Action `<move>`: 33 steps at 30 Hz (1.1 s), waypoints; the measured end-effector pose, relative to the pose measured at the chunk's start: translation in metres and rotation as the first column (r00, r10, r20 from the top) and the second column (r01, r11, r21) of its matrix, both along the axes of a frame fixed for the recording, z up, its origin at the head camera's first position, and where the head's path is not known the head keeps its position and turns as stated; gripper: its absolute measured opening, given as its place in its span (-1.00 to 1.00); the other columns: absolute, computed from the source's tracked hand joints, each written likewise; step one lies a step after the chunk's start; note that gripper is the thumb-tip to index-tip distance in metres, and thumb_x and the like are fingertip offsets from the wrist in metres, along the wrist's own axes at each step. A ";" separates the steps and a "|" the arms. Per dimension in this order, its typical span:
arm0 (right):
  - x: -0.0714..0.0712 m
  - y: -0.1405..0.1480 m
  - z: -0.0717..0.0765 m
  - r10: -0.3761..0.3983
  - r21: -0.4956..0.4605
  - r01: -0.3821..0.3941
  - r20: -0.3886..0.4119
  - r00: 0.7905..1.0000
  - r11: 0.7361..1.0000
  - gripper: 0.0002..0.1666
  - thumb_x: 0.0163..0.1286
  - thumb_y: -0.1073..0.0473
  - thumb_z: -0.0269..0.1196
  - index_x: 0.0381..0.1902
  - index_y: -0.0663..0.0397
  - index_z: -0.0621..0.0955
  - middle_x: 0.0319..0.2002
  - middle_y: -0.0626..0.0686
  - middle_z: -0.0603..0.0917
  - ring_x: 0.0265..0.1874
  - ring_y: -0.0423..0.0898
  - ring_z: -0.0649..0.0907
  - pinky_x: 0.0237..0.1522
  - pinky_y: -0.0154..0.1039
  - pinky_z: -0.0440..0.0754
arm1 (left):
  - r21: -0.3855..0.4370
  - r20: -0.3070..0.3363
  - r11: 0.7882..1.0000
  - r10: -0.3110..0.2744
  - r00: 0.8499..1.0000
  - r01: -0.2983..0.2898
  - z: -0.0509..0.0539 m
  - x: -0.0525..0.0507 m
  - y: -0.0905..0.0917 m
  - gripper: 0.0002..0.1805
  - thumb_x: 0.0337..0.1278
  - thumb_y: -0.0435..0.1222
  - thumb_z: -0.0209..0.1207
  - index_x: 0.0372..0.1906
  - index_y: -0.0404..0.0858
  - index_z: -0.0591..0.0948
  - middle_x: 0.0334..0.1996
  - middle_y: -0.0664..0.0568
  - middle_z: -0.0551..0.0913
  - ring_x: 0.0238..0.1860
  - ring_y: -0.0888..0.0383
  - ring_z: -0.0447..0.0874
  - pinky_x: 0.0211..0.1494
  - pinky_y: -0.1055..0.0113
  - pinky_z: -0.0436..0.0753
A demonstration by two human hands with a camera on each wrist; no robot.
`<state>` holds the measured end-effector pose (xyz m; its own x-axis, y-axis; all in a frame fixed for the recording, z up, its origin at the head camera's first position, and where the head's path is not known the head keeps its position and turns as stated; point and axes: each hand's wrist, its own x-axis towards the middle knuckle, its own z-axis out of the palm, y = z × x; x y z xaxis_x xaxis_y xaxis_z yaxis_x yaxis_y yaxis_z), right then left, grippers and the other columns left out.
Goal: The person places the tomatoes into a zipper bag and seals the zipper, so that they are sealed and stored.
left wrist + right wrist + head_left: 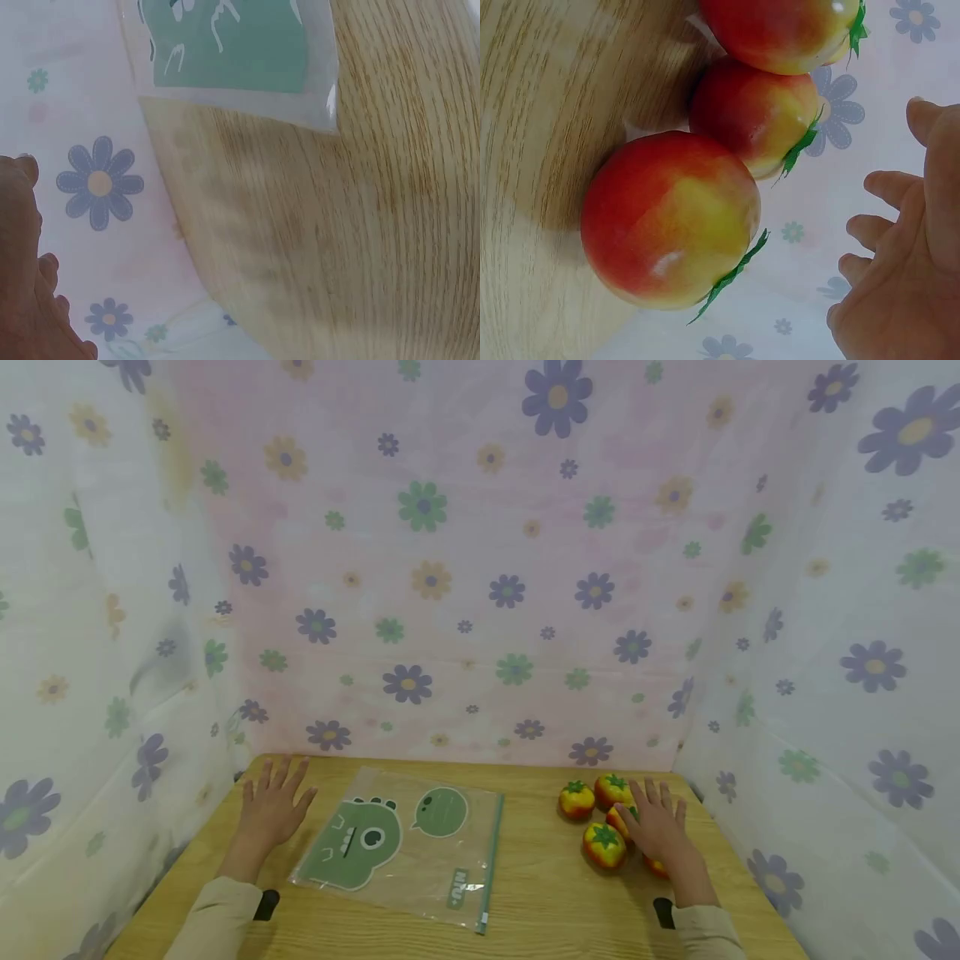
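A person's left hand (272, 810) and right hand (660, 828) frame a wood-grained counter (547, 893) before a pale, flower-printed backdrop (465, 568). Between them lies a clear plastic zip bag printed with a green cartoon dinosaur (401, 847), flat, its green zip edge (492, 860) facing the cluster of glossy red-and-yellow round fruits with green leafy tops (604, 846). The bag is likely laid face up to keep it flat and readable; the fruits, five in sight, seem grouped for easy reach on the right. The left grip is spread wide beside the bag, apart from it and holding nothing. The right grip, fingers also spread, appears raised above the fruits, pinching none.
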<state>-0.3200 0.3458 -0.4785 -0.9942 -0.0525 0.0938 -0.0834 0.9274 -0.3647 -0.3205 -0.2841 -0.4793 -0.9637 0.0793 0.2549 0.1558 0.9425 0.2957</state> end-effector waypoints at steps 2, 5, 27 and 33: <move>-0.001 -0.001 -0.001 -0.001 0.011 0.001 0.001 1.000 1.000 -0.08 0.62 -0.24 -0.03 0.57 0.36 0.08 0.52 0.58 -0.14 0.48 0.59 -0.22 0.35 0.56 -0.48 | 0.003 -0.001 1.000 -0.001 1.000 0.001 0.000 0.001 0.001 -0.28 0.59 0.01 -0.06 0.58 -0.32 0.14 0.57 -0.44 -0.05 0.53 -0.51 -0.24 0.40 -0.58 -0.21; -0.001 -0.003 -0.002 -0.006 0.024 0.006 0.000 1.000 1.000 -0.08 0.62 -0.25 -0.05 0.57 0.34 0.08 0.52 0.57 -0.13 0.49 0.57 -0.20 0.36 0.56 -0.47 | 0.009 -0.006 1.000 -0.006 1.000 0.006 0.000 0.002 0.003 -0.28 0.58 0.01 -0.06 0.58 -0.32 0.14 0.56 -0.45 -0.05 0.53 -0.51 -0.22 0.39 -0.59 -0.19; 0.001 -0.047 -0.015 0.053 -0.362 -0.151 -0.267 0.962 0.920 -0.37 0.70 0.06 -0.06 0.39 0.56 0.34 0.42 0.55 0.28 0.46 0.53 0.16 0.44 0.43 0.09 | 0.053 -0.022 0.998 -0.016 1.000 0.017 -0.026 -0.003 0.017 -0.30 0.59 -0.04 -0.08 0.55 -0.42 0.16 0.53 -0.49 0.01 0.50 -0.55 -0.10 0.37 -0.60 0.02; 0.011 -0.080 -0.010 -0.001 -0.574 -0.090 -0.156 0.988 0.813 -0.30 0.72 -0.08 -0.16 0.39 0.47 0.39 0.42 0.41 0.38 0.47 0.34 0.30 0.48 0.25 0.21 | 0.089 -0.091 0.995 -0.042 0.995 0.050 -0.034 -0.008 0.041 -0.32 0.53 -0.09 0.03 0.50 -0.45 0.26 0.50 -0.51 0.11 0.48 -0.54 0.00 0.35 -0.57 0.13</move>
<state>-0.3089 0.2659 -0.4880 -0.9653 0.0124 0.2609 -0.2128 0.5424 -0.8128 -0.3280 -0.2435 -0.5137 -0.9326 0.0958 0.3480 0.2283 0.9034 0.3630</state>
